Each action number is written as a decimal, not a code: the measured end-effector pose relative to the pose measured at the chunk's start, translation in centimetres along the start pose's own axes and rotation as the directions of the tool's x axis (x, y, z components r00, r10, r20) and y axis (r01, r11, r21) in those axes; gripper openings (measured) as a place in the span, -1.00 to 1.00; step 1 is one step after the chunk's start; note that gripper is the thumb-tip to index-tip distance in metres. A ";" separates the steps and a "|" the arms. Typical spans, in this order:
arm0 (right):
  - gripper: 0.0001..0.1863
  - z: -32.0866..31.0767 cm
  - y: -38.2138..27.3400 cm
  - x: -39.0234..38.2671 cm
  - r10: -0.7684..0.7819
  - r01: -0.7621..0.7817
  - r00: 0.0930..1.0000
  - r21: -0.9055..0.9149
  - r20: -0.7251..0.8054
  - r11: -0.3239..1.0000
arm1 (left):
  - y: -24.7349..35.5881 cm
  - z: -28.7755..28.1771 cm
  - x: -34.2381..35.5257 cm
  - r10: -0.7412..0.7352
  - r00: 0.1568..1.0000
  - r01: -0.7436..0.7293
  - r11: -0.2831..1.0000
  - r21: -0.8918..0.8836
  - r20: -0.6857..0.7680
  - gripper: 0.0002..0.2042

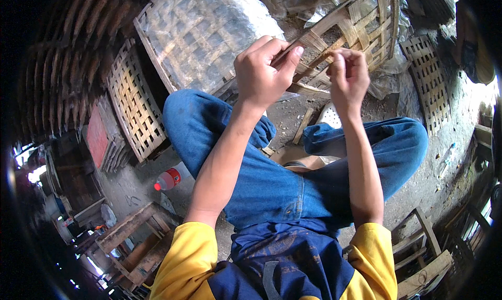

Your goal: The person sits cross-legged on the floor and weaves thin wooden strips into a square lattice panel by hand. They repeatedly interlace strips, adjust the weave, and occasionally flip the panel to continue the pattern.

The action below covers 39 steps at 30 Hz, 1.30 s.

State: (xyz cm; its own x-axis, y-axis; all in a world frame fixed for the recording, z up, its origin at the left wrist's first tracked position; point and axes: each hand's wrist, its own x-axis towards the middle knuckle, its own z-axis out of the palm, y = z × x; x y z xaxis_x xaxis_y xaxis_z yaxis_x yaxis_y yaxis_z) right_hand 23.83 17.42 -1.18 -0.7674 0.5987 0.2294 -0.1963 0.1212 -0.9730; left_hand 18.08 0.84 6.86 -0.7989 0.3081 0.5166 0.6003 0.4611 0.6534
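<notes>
A woven bamboo panel (361,34) with a wooden border stands tilted in front of me, its wide slats crossing with gaps between. My left hand (265,70) is closed on the left end of its border, thumb on top and fingers wrapped over. To the right, my right hand (348,76) is closed in a pinch before the panel's lower part. A thin brown strip (319,61) runs toward its fingertips, but what they hold, if anything, is hidden. Under the panel, near my feet, a short wood piece (303,126) lies on the ground.
A plastic-covered woven panel (201,38) lies at the far left, with another woven panel (135,101) beside it. A third one (428,83) leans at the right. A red-capped bottle (171,178) is left of my knee. Wooden frames (128,229) stand at lower left.
</notes>
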 end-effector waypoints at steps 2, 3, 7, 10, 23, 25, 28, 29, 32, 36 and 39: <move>-0.89 -1.0 -1.3 0.7 0.128 -0.125 0.992 0.161 -0.008 0.979 | 0.0 0.1 0.0 -0.010 1.000 0.010 1.000 -0.005 0.001 -0.81; -0.88 -1.6 -1.1 1.3 0.128 -0.124 0.992 0.146 -0.015 0.981 | 0.0 0.0 0.0 -0.016 1.000 0.016 1.000 -0.006 0.000 -0.81; -0.84 -2.6 -0.1 2.2 0.151 -0.141 0.987 0.171 -0.048 0.975 | -0.3 0.0 0.0 -0.036 0.999 0.036 0.999 -0.003 0.005 -0.79; -0.74 -2.2 0.2 1.9 0.148 -0.148 0.989 -0.028 0.009 0.989 | -0.3 -0.2 0.0 -0.043 0.999 0.043 0.999 0.002 0.000 -0.79; -0.74 -1.5 0.4 2.3 0.337 -0.377 0.922 0.237 0.193 0.896 | 0.1 0.2 0.1 -0.001 1.000 0.001 1.000 -0.002 0.000 -0.82; -0.76 -1.5 0.6 2.3 0.328 -0.375 0.923 0.277 0.203 0.885 | 0.1 0.1 0.1 -0.009 1.000 0.009 1.000 -0.001 0.010 -0.81; -0.77 -1.4 0.7 2.3 0.330 -0.378 0.921 0.264 0.210 0.888 | 0.1 -0.1 0.1 -0.031 0.999 0.031 0.999 -0.005 0.027 -0.77; -0.75 -1.7 1.2 2.5 0.342 -0.388 0.915 0.230 0.215 0.892 | -0.1 0.0 0.2 -0.024 0.999 0.024 1.000 0.001 0.027 -0.77; -0.71 -1.5 1.4 2.1 0.330 -0.368 0.920 0.175 0.212 0.913 | -0.3 -0.1 0.2 -0.034 0.999 0.034 0.999 -0.003 0.012 -0.76; -0.67 -0.9 1.3 1.9 0.252 -0.284 0.941 0.125 0.224 0.950 | -0.9 -0.2 0.2 -0.059 0.998 0.058 0.998 0.025 0.016 -0.75; -0.63 -1.0 2.2 1.9 0.287 -0.325 0.932 0.157 0.221 0.933 | -0.7 -0.2 0.1 -0.078 0.996 0.078 0.997 0.004 0.031 -0.75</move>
State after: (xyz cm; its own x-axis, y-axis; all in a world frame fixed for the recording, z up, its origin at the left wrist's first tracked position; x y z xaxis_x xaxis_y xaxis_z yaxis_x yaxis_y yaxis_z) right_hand 22.56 19.57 -2.89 -0.9067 0.4175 -0.0601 -0.0300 -0.2059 -0.9781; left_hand 17.58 0.45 6.60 -0.8440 0.2972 0.4465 0.5362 0.4869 0.6895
